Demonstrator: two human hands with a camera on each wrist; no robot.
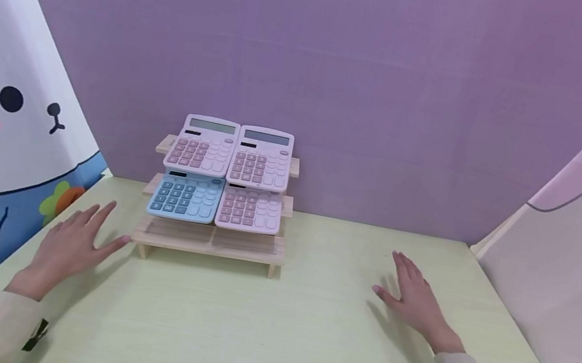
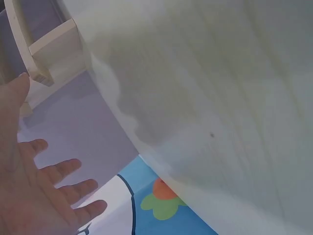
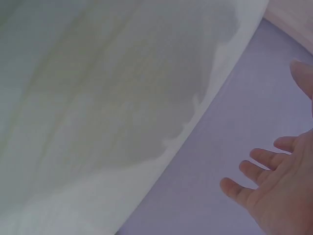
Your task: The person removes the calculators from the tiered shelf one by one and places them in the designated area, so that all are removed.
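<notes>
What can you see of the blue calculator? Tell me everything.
The blue calculator looks like plastic: pale blue body, darker keys on the left, lighter ones on the right, a dark strip above. Its top end is hidden by the upper left pink calculator. Face up, perhaps tilted, it sits on the wooden stand, its right edge against or very near the lower pink calculator. Neither the left hand nor the right hand touches it.

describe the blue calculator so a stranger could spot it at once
On the table, right of the left hand, stands a wooden rack. The blue calculator lies at lower left of the four on it; the other three calculators are pink.
</notes>
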